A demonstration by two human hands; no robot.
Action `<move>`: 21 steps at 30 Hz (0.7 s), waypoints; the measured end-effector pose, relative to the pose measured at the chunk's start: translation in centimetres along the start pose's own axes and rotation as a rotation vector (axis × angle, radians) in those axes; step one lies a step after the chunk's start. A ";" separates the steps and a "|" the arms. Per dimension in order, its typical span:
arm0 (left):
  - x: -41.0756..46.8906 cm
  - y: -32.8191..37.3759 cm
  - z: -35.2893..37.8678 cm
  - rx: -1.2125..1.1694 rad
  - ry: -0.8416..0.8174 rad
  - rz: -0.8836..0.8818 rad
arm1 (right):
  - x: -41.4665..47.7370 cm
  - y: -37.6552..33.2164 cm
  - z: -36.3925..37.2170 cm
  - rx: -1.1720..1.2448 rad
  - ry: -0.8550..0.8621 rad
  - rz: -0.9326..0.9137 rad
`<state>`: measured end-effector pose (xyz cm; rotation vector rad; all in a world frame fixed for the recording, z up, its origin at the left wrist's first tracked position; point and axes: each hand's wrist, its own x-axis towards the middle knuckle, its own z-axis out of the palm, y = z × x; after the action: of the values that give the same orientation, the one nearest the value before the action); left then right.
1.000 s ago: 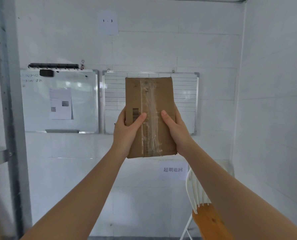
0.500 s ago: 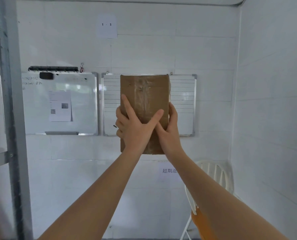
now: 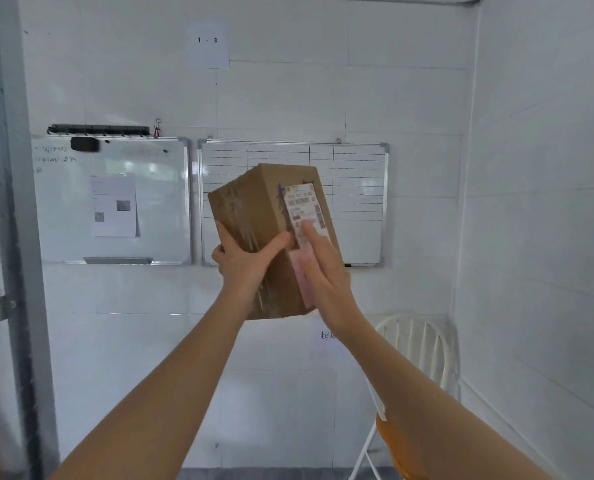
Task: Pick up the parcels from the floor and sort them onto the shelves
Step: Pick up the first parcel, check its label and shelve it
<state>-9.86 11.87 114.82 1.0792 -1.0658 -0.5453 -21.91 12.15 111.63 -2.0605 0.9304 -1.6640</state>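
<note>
The parcel (image 3: 271, 237) is a brown corrugated cardboard box, held upright at chest height in front of the white tiled wall (image 3: 288, 98) and the gridded whiteboard (image 3: 354, 174), well clear of the floor and of the grey metal shelf upright (image 3: 15, 237) at the left edge. A second ago it showed a flat taped face to the camera; now it is turned about its long axis and tilted, so that a corner edge points forward and the side bearing the white printed shipping label (image 3: 304, 211) comes into view. That suggests the person is hunting the label to learn which shelf this one belongs on, so sorting has not yet begun for it. The left hand (image 3: 245, 261) grips the taped face, fingers wrapped around the left edge and thumb pressed across the glossy, wrinkled clear tape (image 3: 243, 216). The right hand (image 3: 323, 268) lies flat and open against the label side, steadying rather than clenching.
</note>
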 end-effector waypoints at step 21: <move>1.8 -0.7 -3.5 -0.328 -0.437 -0.042 | 0.2 0.6 -1.7 0.624 -0.139 0.258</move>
<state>-5.92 11.66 114.72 0.7088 -1.2768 -0.9838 -23.64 11.82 111.83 -1.5380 0.5115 -1.4185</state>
